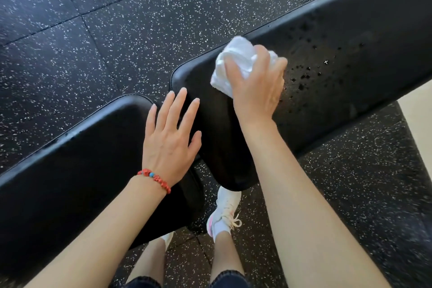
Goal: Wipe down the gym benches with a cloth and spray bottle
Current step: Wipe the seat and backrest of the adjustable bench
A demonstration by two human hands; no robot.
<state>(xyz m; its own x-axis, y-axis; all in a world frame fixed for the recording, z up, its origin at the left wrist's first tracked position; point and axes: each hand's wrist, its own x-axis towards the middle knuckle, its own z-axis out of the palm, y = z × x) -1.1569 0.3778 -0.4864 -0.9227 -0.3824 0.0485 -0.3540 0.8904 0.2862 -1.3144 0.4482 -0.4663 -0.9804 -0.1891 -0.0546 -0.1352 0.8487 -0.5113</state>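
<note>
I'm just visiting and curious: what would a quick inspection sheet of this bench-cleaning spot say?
Surface: black long pad dotted with spray droplets; black short pad beside it.
Job's things: crumpled white cloth pressed on the long pad; spray bottle not in view.
Clutter: nothing seen.
Hands: right hand grips the cloth; left hand open, over the gap between the pads, red bracelet at the wrist.
Cables: nothing seen.
Surroundings: speckled rubber floor; white shoe.
</note>
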